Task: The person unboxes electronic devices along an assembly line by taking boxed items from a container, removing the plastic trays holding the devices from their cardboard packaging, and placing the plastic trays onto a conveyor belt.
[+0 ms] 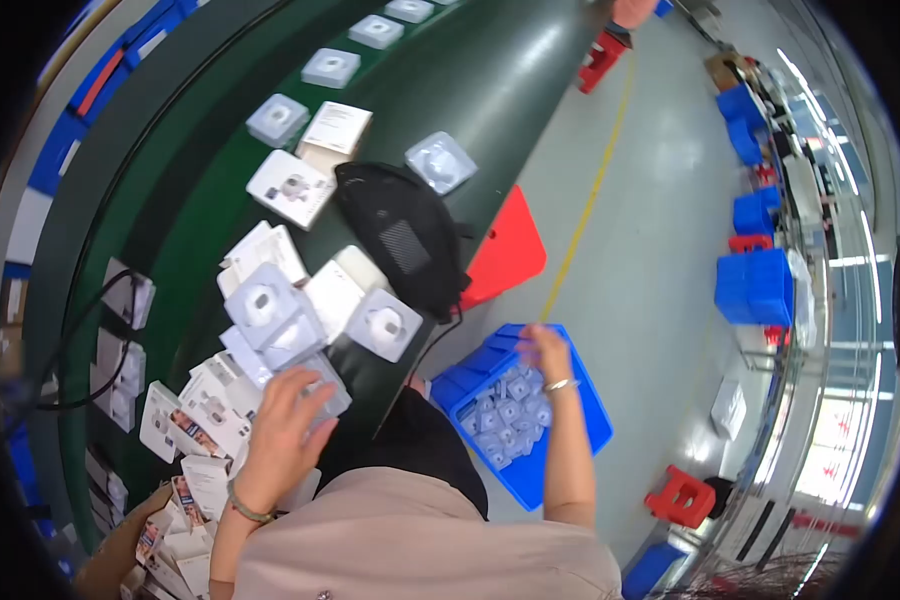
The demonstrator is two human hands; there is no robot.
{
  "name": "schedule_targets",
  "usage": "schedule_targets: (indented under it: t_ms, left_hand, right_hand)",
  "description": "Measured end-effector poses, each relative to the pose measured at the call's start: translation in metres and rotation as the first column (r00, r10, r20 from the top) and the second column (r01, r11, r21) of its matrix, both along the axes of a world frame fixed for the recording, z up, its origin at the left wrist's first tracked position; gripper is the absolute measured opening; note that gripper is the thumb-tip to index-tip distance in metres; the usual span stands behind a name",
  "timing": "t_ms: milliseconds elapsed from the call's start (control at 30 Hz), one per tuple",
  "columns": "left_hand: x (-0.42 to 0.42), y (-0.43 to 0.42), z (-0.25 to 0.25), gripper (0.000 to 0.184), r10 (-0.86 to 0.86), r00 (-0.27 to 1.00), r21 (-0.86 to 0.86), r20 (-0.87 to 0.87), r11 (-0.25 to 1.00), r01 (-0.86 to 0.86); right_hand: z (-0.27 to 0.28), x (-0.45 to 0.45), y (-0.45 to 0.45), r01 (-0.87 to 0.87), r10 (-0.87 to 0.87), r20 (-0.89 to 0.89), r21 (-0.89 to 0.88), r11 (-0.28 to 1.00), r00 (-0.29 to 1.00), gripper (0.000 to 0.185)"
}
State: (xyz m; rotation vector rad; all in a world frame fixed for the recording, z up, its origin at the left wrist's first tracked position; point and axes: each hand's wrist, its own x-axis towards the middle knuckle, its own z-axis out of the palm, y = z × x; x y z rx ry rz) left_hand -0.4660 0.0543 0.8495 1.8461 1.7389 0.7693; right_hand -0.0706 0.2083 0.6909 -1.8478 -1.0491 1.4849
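Note:
My left hand (288,428) has its fingers bent and apart at the near end of a pile of clear plastic trays (270,305), touching the closest tray (330,388); whether it grips that tray is unclear. Over the far rim of a blue bin (585,405) is my right hand (545,352), blurred, its fingers partly hidden from sight. Many small clear trays (508,412) lie in the bin. White printed boxes (210,405) are heaped left of my left hand. A single tray (383,325) rests at the table edge, beside an open white box (338,290).
A black bag-like object (400,240) lies on the green table (470,60), with a cable hanging down. Beside the table stands a red stool (510,250). A carton of white boxes (120,550) is at lower left. Blue crates (755,287) line the right side.

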Motion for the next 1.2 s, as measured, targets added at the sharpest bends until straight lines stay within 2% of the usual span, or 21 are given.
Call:
schedule_targets:
  t_ms: [33, 67, 133, 200, 233, 300, 333, 367, 400, 433, 533, 567, 633, 800, 833, 900, 967, 1033, 1100, 1133, 1200]
  left_hand:
    - [0.018, 0.005, -0.008, 0.042, -0.059, 0.998, 0.01, 0.005, 0.998, 0.059]
    - [0.03, 0.009, -0.016, 0.042, -0.12, 0.993, 0.017, 0.003, 0.993, 0.12]
    - [0.047, 0.004, -0.027, 0.04, -0.202, 0.979, -0.013, -0.041, 0.979, 0.201]
    - [0.062, 0.001, -0.045, 0.037, -0.286, 0.954, -0.03, -0.088, 0.958, 0.284]
    - [0.07, 0.001, -0.05, 0.037, -0.321, 0.943, -0.049, -0.091, 0.947, 0.317]
    - [0.085, 0.001, -0.06, 0.033, -0.361, 0.931, -0.117, 0.051, 0.924, 0.365]
    - [0.095, 0.001, -0.065, 0.031, -0.367, 0.922, -0.106, 0.123, 0.919, 0.38]
    - [0.103, 0.002, -0.071, 0.03, -0.384, 0.903, -0.121, 0.195, 0.904, 0.41]
    - [0.107, 0.004, -0.078, 0.03, -0.41, 0.897, -0.118, 0.167, 0.895, 0.431]
    - [0.112, 0.007, -0.085, 0.03, -0.427, 0.893, -0.112, 0.139, 0.89, 0.443]
    - [0.116, 0.029, -0.104, 0.034, -0.482, 0.875, -0.116, 0.034, 0.868, 0.483]
    - [0.118, 0.037, -0.109, 0.036, -0.482, 0.876, -0.124, 0.009, 0.869, 0.479]
    - [0.119, 0.051, -0.118, 0.04, -0.498, 0.865, -0.189, -0.055, 0.856, 0.481]
    - [0.118, 0.044, -0.151, 0.04, -0.414, 0.89, -0.255, -0.194, 0.897, 0.362]
    - [0.117, 0.043, -0.153, 0.039, -0.423, 0.877, -0.235, -0.227, 0.898, 0.373]
    - [0.12, 0.044, -0.156, 0.04, -0.437, 0.874, -0.237, -0.215, 0.891, 0.387]
    - [0.125, 0.043, -0.15, 0.041, -0.412, 0.875, -0.259, -0.255, 0.901, 0.349]
    - [0.135, 0.038, -0.14, 0.042, -0.406, 0.87, -0.264, -0.281, 0.904, 0.337]
    - [0.145, 0.033, -0.133, 0.05, -0.406, 0.888, -0.239, -0.214, 0.904, 0.356]
    - [0.15, 0.029, -0.13, 0.048, -0.409, 0.902, -0.209, -0.136, 0.902, 0.377]
    - [0.172, 0.022, -0.13, 0.033, -0.4, 0.917, -0.176, 0.008, 0.902, 0.395]
  right_hand:
    - [-0.017, 0.006, -0.031, 0.135, -0.143, -0.081, -0.095, 0.986, 0.986, 0.038]
    - [-0.043, 0.013, -0.06, 0.313, -0.375, -0.234, -0.26, 0.913, 0.897, 0.036]
    - [-0.114, 0.032, -0.121, 0.309, -0.349, -0.056, -0.347, 0.886, 0.936, 0.031]
    - [-0.185, 0.038, -0.185, 0.145, -0.085, 0.218, -0.276, 0.95, 0.972, 0.029]
    - [-0.198, 0.034, -0.211, 0.176, -0.115, 0.212, -0.295, 0.939, 0.97, 0.029]
    - [-0.222, 0.024, -0.248, 0.31, -0.298, 0.1, -0.443, 0.841, 0.949, 0.025]
    - [-0.24, 0.023, -0.267, 0.326, -0.317, 0.099, -0.45, 0.831, 0.943, 0.025]
    - [-0.264, 0.025, -0.286, 0.244, -0.211, 0.124, -0.501, 0.83, 0.97, 0.024]
    - [-0.283, 0.026, -0.295, 0.162, -0.099, 0.143, -0.548, 0.821, 0.985, 0.023]
    - [-0.297, 0.027, -0.294, 0.173, -0.108, 0.15, -0.543, 0.821, 0.983, 0.023]
    - [-0.349, 0.016, -0.313, 0.084, 0.096, 0.318, -0.509, 0.857, 0.943, 0.028]
    - [-0.359, 0.015, -0.306, 0.083, 0.102, 0.313, -0.526, 0.847, 0.944, 0.028]
    - [-0.375, 0.005, -0.305, 0.041, 0.206, 0.471, -0.462, 0.886, 0.857, 0.034]
    - [-0.432, 0.005, -0.296, 0.023, 0.26, 0.431, -0.549, 0.835, 0.864, 0.036]
    - [-0.44, 0.005, -0.297, 0.013, 0.283, 0.423, -0.575, 0.818, 0.861, 0.035]
    - [-0.415, 0.009, -0.289, 0.026, 0.275, 0.449, -0.557, 0.83, 0.85, 0.033]
    - [-0.394, 0.019, -0.295, 0.028, 0.191, 0.452, -0.434, 0.901, 0.872, 0.032]
    - [-0.37, 0.03, -0.313, -0.008, 0.217, 0.458, -0.415, 0.91, 0.862, 0.031]
    - [-0.353, 0.042, -0.33, 0.088, 0.086, 0.438, -0.362, 0.928, 0.895, 0.027]
    - [-0.349, 0.045, -0.333, 0.083, 0.078, 0.442, -0.335, 0.939, 0.893, 0.027]
    - [-0.342, 0.052, -0.342, 0.311, -0.243, 0.224, -0.355, 0.881, 0.944, 0.028]
